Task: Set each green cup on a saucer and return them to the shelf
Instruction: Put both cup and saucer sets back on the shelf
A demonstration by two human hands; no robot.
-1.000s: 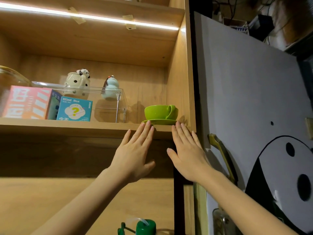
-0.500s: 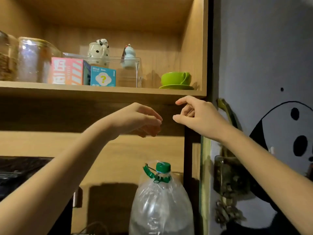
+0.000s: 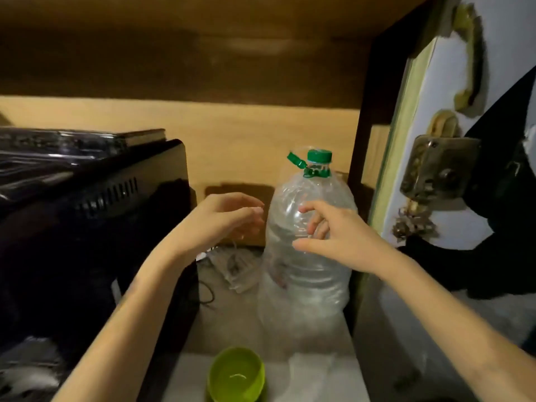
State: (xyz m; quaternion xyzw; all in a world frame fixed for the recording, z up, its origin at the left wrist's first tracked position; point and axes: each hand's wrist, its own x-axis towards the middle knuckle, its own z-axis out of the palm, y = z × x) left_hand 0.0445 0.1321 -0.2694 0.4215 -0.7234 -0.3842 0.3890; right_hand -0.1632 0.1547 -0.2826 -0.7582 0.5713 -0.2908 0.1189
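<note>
Green cup (image 3: 236,374): round, glossy lime-green, seen from above at the near edge of the view, standing upright on the pale desk (image 3: 319,381). Interior bare apart from a small glint of light. Whether a saucer sits beneath it cannot be told; the frame cuts off its near side.

Left hand (image 3: 229,217): bare, held in mid-air above the desk, well above and beyond the cup. Fingers loosely curled and apart, gripping nothing. Slightly blurred.

Right hand (image 3: 330,232): bare, raised in front of the bottle at about the same height as the left. Thumb and fingers spread and bent, holding nothing; whether the fingertips touch the bottle's plastic cannot be told.

Large clear plastic water bottle (image 3: 307,256): ribbed body, green screw cap (image 3: 319,156) with a green carry tab at the neck, upright at the far part of the desk, beyond the cup and right of centre.

Black appliance (image 3: 87,227): box-shaped, glossy, with vent slots along its upper side, filling the left of the scene, just beside the left forearm.

Wooden shelf board (image 3: 203,47): brown underside spanning the top, dark in shadow, with a lighter wooden back panel below it.

White door (image 3: 499,68): at the right, with a worn brass-coloured pull handle (image 3: 470,59) and a tarnished metal lock plate (image 3: 438,169) beneath it.
</note>
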